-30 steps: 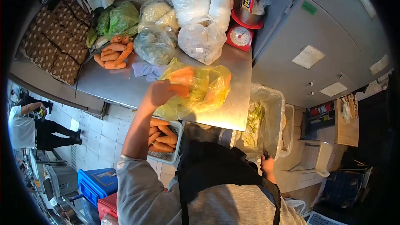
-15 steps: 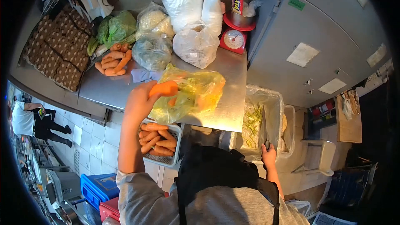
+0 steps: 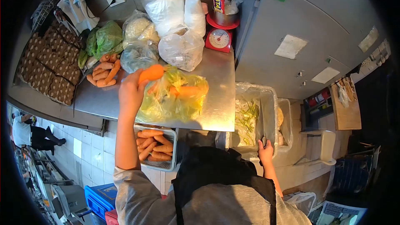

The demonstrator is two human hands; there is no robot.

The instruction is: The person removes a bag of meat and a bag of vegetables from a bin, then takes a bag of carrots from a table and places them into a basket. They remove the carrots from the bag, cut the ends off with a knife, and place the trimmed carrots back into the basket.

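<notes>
My left hand [image 3: 131, 91] holds an orange carrot [image 3: 151, 73] just above the left edge of a yellow plastic bag [image 3: 173, 98] that lies on the steel table [image 3: 218, 100] with more carrots inside. My right hand [image 3: 265, 153] is low at the right, closed on a small dark handle next to a clear bin [image 3: 266, 112] lined with plastic and filled with green peelings. A white basket of carrots [image 3: 156, 146] stands below the table's front edge.
A pile of loose carrots [image 3: 102, 73] and bagged greens [image 3: 104, 37] lie at the table's left. White bags [image 3: 175, 21] and a red scale [image 3: 219, 37] stand at the back. Grey cabinets stand to the right. A person [image 3: 29, 133] stands far left.
My left hand has drawn a carrot out of the yellow bag and lifted it up and to the left. My right hand stays near the bin.
</notes>
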